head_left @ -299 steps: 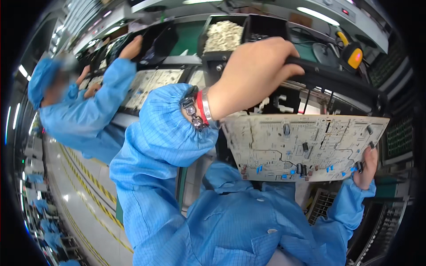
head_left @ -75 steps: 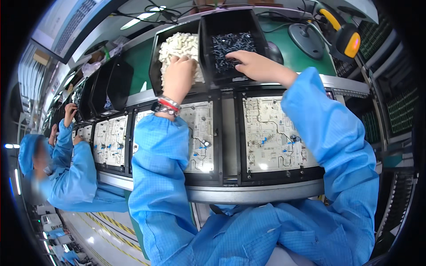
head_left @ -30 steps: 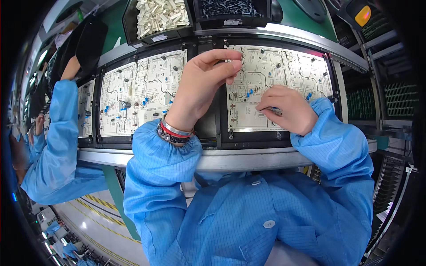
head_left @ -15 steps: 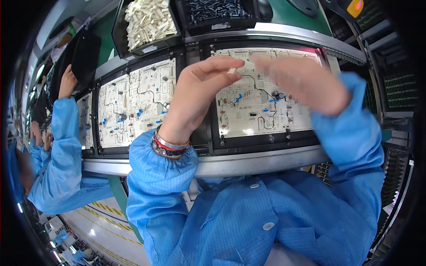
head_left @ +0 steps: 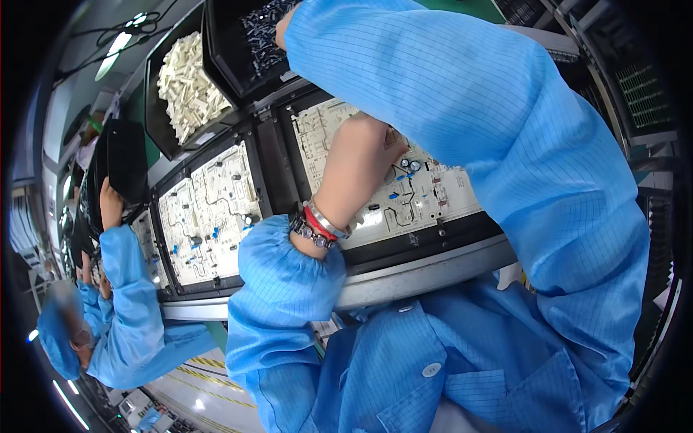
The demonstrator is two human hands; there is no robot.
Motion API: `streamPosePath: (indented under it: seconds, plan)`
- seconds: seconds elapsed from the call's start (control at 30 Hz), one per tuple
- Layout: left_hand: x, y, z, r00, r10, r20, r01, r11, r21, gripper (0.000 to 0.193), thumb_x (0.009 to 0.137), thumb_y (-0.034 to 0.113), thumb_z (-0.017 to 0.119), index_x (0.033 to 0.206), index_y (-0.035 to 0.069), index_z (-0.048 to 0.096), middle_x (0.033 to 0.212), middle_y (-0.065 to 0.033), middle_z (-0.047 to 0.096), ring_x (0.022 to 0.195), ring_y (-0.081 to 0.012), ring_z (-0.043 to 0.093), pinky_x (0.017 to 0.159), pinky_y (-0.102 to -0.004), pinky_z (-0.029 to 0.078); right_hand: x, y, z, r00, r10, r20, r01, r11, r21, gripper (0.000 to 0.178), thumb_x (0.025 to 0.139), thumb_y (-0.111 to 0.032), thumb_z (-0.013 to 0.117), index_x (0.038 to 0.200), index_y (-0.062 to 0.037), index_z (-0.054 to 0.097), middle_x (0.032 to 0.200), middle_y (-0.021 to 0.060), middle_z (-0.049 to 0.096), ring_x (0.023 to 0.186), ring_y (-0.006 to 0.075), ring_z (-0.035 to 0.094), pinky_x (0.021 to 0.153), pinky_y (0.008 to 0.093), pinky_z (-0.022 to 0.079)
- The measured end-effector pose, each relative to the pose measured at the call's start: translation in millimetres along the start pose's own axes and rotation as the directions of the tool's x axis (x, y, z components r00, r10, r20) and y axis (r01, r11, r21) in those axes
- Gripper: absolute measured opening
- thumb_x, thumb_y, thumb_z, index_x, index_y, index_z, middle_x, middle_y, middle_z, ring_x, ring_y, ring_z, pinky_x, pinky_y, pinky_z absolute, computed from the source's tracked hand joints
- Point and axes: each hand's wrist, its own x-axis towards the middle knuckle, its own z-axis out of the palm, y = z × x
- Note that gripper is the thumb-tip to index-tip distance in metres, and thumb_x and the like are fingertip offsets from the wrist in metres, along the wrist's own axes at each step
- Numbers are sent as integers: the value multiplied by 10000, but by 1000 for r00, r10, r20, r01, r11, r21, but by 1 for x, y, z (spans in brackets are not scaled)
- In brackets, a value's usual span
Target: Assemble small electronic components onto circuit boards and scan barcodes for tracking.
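Observation:
My left hand [head_left: 359, 164] is over the white circuit board [head_left: 364, 229] in front of me. Its fingers are curled together and point down at the board; whatever they pinch is hidden, partly by my right sleeve. Blue and dark round components [head_left: 409, 166] stand on the board beside the fingertips. My right arm stretches across the board to the black bin of small dark parts [head_left: 261, 36]. Only a sliver of my right hand [head_left: 283, 29] shows at the bin's right side, its fingers out of sight.
Left of the dark bin stands a black bin of white parts [head_left: 189, 90]. Another populated circuit board [head_left: 209, 209] lies to the left in the black frame. A metal rail [head_left: 426, 273] runs along the near edge. At far left, a co-worker in blue [head_left: 137, 317] reaches toward a black bin [head_left: 127, 162].
My right hand has gone from above the board to the dark-parts bin. My left hand has turned down onto the board; the small pale piece at its fingertips is now hidden. The view has shifted.

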Motion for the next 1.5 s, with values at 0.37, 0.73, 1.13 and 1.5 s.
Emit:
streamPosePath:
  seconds: [0.37,0.73,1.13,1.5]
  plan:
    - [3,11,-7,995,92,29,-94,991,91,309,642,-2,694,914,-15,548,813,-187,583,771,-374,571,660,-419,467,89,-9,78,978,-189,-86,192,981,31,196,787,-91,603,976,-91,657,845,56,653,842,216,650,642,292,522]
    - [2,20,-8,998,52,44,-54,997,59,327,650,-9,679,950,-14,549,828,-188,584,790,-378,568,682,-424,463,15,-17,-20,948,316,-40,-308,877,-370,115,728,-124,587,728,-58,681,830,107,667,815,245,640,667,354,514]
    - [13,17,-8,978,103,184,-116,992,59,243,667,-50,643,898,15,600,876,-144,569,805,-325,588,710,-377,482,-53,67,6,872,59,-486,396,497,772,179,725,-132,604,759,35,661,730,215,628,689,315,640,630,360,505]
    - [8,-2,-93,919,226,-324,-129,947,294,272,786,47,603,1058,62,602,1025,-128,570,917,-262,564,818,-317,462,-186,80,69,992,-62,107,-82,320,944,133,800,1,602,931,-23,613,836,96,617,829,220,622,748,309,502]
